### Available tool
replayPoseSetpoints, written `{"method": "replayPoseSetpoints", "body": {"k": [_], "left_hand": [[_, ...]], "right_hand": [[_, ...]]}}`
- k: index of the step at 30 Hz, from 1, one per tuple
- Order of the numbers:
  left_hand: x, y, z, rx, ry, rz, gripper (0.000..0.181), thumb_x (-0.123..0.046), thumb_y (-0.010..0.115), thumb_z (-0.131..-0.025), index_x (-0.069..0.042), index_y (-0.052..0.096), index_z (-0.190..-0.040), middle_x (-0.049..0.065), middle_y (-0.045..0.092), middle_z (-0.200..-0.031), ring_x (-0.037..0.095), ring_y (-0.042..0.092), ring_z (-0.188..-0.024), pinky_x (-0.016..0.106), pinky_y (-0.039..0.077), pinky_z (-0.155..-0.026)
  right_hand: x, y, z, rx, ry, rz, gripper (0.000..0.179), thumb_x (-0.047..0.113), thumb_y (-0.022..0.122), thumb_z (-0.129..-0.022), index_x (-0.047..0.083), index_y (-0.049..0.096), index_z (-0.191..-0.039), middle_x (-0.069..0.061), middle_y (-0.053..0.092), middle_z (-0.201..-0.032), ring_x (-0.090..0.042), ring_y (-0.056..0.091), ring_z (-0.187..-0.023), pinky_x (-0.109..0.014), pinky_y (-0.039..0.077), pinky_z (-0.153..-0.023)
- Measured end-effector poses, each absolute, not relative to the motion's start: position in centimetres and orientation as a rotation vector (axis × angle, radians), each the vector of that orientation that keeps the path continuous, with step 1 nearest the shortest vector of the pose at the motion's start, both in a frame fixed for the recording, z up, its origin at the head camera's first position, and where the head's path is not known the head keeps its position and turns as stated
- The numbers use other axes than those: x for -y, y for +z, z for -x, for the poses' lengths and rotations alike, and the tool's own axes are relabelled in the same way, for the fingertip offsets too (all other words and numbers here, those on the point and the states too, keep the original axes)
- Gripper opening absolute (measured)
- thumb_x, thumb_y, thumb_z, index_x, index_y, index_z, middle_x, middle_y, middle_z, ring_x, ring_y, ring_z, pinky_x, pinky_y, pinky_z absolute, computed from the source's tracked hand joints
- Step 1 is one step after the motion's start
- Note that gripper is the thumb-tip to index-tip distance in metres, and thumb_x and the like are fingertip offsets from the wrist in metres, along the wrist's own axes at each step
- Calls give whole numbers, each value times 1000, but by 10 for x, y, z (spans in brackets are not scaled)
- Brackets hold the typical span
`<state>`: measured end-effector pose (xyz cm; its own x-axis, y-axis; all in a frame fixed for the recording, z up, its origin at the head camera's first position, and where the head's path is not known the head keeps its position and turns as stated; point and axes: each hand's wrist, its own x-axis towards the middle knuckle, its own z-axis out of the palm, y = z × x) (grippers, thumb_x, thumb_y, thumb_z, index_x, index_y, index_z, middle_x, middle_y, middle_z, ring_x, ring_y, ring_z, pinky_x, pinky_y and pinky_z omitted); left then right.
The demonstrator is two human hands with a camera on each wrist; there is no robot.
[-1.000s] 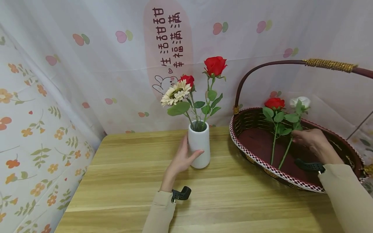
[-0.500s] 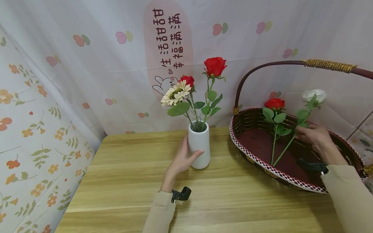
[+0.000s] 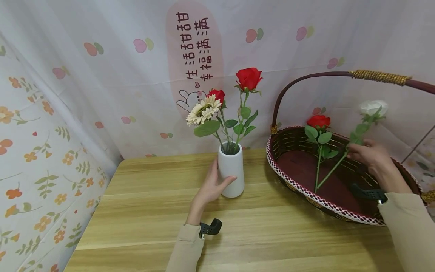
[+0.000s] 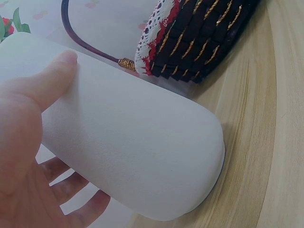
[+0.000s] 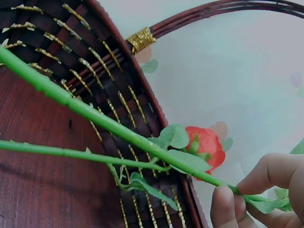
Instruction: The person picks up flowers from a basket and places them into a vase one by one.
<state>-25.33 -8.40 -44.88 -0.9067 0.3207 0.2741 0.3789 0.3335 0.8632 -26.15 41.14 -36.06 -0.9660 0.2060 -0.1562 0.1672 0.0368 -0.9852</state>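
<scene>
A white vase stands upright on the wooden table, holding two red roses and a cream daisy-like flower. My left hand grips the vase from its left side; in the left wrist view the thumb lies along the white wall and the fingers curl behind it. Over the basket, my right hand pinches the green stem of a white rose just below its leaves. That rose leans right, its stem end low in the basket. Another red rose rests in the basket against the back rim.
The dark woven basket with lace trim takes up the table's right side. Its tall handle, wrapped in gold cord, arches over the back. A printed curtain hangs behind the wooden table.
My right hand has moved right and slightly up with the white rose, whose bloom has swung right, away from the red rose. The left hand keeps its hold on the vase.
</scene>
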Motion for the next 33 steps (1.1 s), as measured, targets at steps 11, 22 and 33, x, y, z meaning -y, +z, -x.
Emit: {"method": "replayPoseSetpoints", "body": {"k": [11, 22, 33], "left_hand": [[84, -449, 253, 2500, -1669, 673, 92, -33, 72, -96, -12, 11, -162, 14, 24, -161, 30, 30, -145, 53, 25, -118], [82, -449, 253, 2457, -1696, 681, 92, -19, 73, -94, -9, 11, -161, 18, 23, -161, 36, 29, -145, 58, 24, -116], [83, -449, 252, 2511, -1656, 659, 92, -32, 71, -96, -11, 10, -162, 16, 23, -161, 31, 28, -146, 54, 24, -118]], "right_hand": [[-391, -346, 260, 2085, 2214, 362, 94, 5, 64, -96, -2, -7, -158, 11, 67, -81, -5, 69, -70, -19, 57, -69], [-365, -335, 257, 2077, 2183, 198, 95, 7, 63, -98, -3, -9, -158, 8, 67, -83, -6, 67, -70, -21, 57, -67], [-341, -329, 251, 1968, 2310, -43, 46, 9, 61, -101, 5, 35, -139, 0, 69, -86, -13, 68, -74, -26, 58, -66]]}}
